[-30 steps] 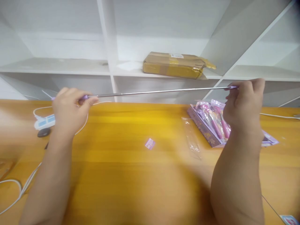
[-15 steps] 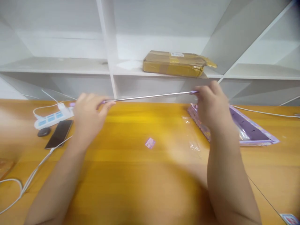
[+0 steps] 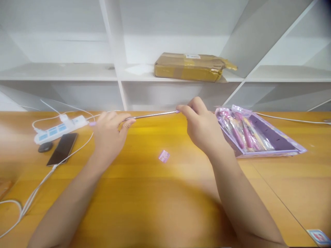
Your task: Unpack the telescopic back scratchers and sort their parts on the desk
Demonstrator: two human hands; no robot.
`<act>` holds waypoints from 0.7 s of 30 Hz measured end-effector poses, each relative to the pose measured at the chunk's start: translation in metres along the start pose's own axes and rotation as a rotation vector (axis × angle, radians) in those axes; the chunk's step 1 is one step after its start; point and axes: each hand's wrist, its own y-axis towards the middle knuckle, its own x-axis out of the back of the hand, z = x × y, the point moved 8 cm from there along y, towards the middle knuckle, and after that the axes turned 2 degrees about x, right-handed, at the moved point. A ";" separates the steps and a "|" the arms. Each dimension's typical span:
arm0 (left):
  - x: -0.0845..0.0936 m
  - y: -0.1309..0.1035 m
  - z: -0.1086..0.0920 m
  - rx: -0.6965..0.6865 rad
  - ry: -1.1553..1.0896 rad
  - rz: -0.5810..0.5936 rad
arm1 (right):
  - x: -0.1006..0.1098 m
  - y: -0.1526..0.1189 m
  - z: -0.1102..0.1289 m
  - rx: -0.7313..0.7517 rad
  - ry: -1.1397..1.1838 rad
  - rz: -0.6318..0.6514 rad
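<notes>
In the head view, the person's left hand (image 3: 110, 132) is wrapped around one end of a slim metal rod (image 3: 155, 114), which stretches across to the right hand (image 3: 203, 125), whose fingertips pinch its far tip. Between the grips but nearer the person lies a pink card (image 3: 163, 156); right of the right grip, a purple box (image 3: 274, 131) holds wrapped items (image 3: 243, 132); left of the left grip sit a power strip (image 3: 62, 130) and a phone (image 3: 62, 149).

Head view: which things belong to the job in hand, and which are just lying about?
In the job:
metal rod, held by left hand and right hand
purple box with wrapped pink items, probably

Lying about:
phone
power strip
taped carton
pink card, link unclear
</notes>
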 end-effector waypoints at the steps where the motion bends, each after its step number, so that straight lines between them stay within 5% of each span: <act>1: 0.004 0.001 -0.001 -0.005 0.003 -0.001 | 0.002 0.000 0.001 0.006 0.019 -0.006; 9: 0.034 0.003 -0.017 -0.025 0.041 0.032 | 0.017 -0.003 0.022 0.057 0.103 0.040; 14: 0.029 -0.005 -0.034 -0.051 0.016 0.069 | 0.014 -0.010 0.049 0.035 0.081 0.076; 21: 0.013 -0.017 -0.052 -0.133 0.071 0.119 | -0.015 -0.017 0.082 0.013 0.033 0.293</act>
